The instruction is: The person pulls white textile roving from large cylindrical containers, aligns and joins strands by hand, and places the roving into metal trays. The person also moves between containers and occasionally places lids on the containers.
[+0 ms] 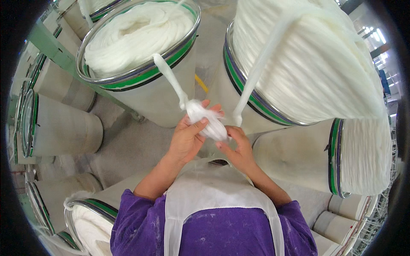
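Note:
A fanned-out white fibre sliver (212, 127) lies across the fingers of my left hand (183, 140), the thumb pressing on it from above. From it a rope of sliver (168, 76) runs up to the rim of the left can (141, 102), which is full of coiled sliver (141, 34). My right hand (241, 152) has its thumb and fingers closed at the lower end of the fanned fibres; part of that grip is hidden. Just above it hangs a second sliver (261, 68), draped from the heaped right can (213, 96).
More cans with green-banded rims stand around me: a tilted-looking one (294, 158) at right, one (68, 123) at left, one (92, 213) at lower left. A green metal frame (60, 51) runs behind the left cans. Grey floor (124, 145) shows between them.

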Tool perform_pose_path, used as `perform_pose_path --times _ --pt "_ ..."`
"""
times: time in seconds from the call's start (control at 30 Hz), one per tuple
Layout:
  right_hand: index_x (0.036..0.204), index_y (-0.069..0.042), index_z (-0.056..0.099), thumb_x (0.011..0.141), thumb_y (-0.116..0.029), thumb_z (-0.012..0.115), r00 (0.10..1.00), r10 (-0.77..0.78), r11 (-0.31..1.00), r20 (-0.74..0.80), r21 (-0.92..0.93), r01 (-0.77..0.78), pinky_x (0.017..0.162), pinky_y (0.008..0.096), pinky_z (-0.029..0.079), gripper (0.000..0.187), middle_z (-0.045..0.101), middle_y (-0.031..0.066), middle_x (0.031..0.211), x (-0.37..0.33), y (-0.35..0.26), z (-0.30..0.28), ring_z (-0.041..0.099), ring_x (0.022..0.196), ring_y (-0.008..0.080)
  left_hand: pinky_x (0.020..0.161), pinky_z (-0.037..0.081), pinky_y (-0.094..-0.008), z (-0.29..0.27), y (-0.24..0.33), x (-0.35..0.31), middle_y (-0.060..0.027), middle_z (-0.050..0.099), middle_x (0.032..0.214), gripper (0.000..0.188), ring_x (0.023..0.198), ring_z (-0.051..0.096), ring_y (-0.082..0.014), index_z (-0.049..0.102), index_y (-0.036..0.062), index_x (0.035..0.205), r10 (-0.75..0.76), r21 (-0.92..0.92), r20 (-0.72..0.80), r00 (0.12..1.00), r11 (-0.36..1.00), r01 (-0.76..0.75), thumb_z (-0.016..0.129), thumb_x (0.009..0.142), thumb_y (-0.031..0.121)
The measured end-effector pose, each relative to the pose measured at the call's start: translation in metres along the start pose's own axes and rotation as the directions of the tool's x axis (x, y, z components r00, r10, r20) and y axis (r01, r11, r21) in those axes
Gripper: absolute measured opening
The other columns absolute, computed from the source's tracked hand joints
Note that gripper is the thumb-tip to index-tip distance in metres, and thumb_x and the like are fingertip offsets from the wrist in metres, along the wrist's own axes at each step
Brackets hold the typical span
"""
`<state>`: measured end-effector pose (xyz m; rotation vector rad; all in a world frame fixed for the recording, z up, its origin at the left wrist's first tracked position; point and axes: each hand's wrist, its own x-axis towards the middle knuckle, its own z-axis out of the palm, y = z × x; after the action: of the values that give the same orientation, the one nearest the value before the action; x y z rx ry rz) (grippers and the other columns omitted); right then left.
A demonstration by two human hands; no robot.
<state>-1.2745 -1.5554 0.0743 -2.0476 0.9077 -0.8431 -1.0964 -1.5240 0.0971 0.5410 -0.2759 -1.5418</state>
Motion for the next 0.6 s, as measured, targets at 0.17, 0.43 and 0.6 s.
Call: perform_pose_path --times 0.17,0.43,0.6 --pt "0.106 -0.004 0.062 0.082 -0.016 0.066 0.995 -0.007 0.979 0.103 -0.202 0.028 0.089 0.0403 0.045 0.027 0.062 0.0127 0.108 -0.051 0.015 -0.044 0.06 0.098 0.0308 0.104 0.039 -0.0461 -0.002 0.017 -0.003 -0.0232 0.05 0.132 0.052 0.119 0.053 -0.0332 0.037 0.0021 0.137 0.02 0.035 -0.043 0.999 0.999 -0.018 0.048 0.087 -0.004" --pt "0.123 -0.008 0.055 0.085 -0.023 0.055 0.781 0.325 0.945 0.532 -0.16 -0.285 0.089 0.0392 0.047 0.041 0.058 0.0134 0.124 -0.173 0.037 -0.089 0.058 0.11 0.0324 0.104 0.04 -0.0486 -0.004 0.029 -0.01 -0.0267 0.049 0.131 0.053 0.119 0.052 -0.0375 0.036 -0.0007 0.135 0.055 0.083 -0.134 0.989 0.996 -0.044 0.046 0.084 -0.007" --pt "0.125 -0.008 0.055 0.093 -0.029 0.051 0.71 0.236 0.971 0.664 -0.13 -0.202 0.086 0.0387 0.049 0.038 0.061 0.0121 0.12 -0.133 0.037 -0.086 0.06 0.106 0.0305 0.105 0.039 -0.0497 0.0 0.028 -0.01 -0.0272 0.049 0.131 0.051 0.119 0.052 -0.0385 0.037 -0.0009 0.134 0.02 0.072 -0.09 0.996 0.997 -0.014 0.045 0.085 -0.008"
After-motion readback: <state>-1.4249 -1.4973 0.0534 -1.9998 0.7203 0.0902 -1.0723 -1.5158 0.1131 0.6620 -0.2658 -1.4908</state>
